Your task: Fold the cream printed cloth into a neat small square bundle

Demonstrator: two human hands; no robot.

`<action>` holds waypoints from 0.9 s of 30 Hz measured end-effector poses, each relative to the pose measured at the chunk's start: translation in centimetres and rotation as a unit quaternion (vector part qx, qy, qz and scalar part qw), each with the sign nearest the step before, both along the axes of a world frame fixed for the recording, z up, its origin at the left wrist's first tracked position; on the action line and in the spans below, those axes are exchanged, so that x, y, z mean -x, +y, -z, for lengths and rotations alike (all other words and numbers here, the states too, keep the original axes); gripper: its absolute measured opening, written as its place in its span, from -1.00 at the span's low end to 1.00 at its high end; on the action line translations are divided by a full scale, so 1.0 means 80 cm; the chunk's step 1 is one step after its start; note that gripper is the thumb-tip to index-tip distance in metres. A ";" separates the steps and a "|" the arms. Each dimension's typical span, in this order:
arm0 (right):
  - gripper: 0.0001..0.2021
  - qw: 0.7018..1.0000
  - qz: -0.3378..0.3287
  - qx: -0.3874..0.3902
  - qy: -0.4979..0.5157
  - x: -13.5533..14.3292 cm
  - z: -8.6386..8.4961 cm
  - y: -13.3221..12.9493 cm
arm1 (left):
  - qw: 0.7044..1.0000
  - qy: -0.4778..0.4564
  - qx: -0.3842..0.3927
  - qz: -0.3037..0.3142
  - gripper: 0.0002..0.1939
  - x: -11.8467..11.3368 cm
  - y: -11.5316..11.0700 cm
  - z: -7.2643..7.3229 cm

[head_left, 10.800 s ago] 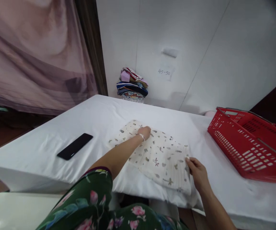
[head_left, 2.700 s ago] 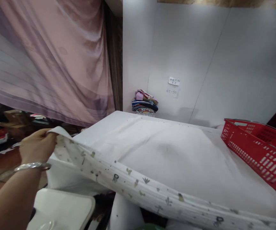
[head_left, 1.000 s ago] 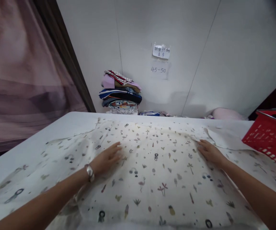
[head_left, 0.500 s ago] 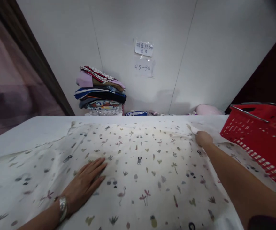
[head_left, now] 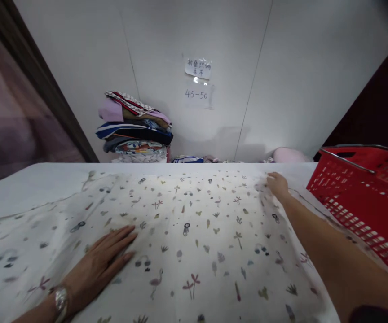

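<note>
"Lying open, the left hand [head_left: 99,264] rests on the printed cloth [head_left: 180,242]!"

"And the right hand [head_left: 277,185]?"

"Bent fingers at its far right corner, grip impossible to tell! Cloth's spread across the white table [head_left: 42,184], red basket [head_left: 359,197] beside it!"

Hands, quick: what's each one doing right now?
Left hand: open, palm down on the printed cloth.
Right hand: at the cloth's far right corner; can't tell whether it grips.
</note>
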State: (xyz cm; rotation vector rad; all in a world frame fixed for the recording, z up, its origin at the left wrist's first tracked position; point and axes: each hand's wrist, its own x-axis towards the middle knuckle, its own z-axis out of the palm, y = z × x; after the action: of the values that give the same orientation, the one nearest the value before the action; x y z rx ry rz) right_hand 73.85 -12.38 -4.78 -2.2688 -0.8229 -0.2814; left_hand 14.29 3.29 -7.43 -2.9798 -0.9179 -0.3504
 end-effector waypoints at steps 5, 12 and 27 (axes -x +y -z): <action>-0.63 0.981 -0.137 0.135 -0.025 0.075 0.002 0.068 | 1.000 -0.023 0.001 -0.021 -0.49 -0.005 -0.010 -0.005; -0.66 0.950 -0.192 0.245 0.014 0.143 0.005 0.162 | 1.000 -0.011 0.014 -0.012 -0.50 -0.004 -0.011 -0.007; -0.61 0.967 -0.054 0.247 0.023 0.155 -0.025 0.201 | 0.996 -0.094 -0.005 0.002 -0.57 -0.007 -0.015 -0.055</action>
State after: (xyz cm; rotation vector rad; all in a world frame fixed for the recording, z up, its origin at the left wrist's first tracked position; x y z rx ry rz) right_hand 61.41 3.72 -2.74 -2.6607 -1.0808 0.0357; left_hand 14.89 2.07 -3.06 -2.9785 -0.9198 -0.6445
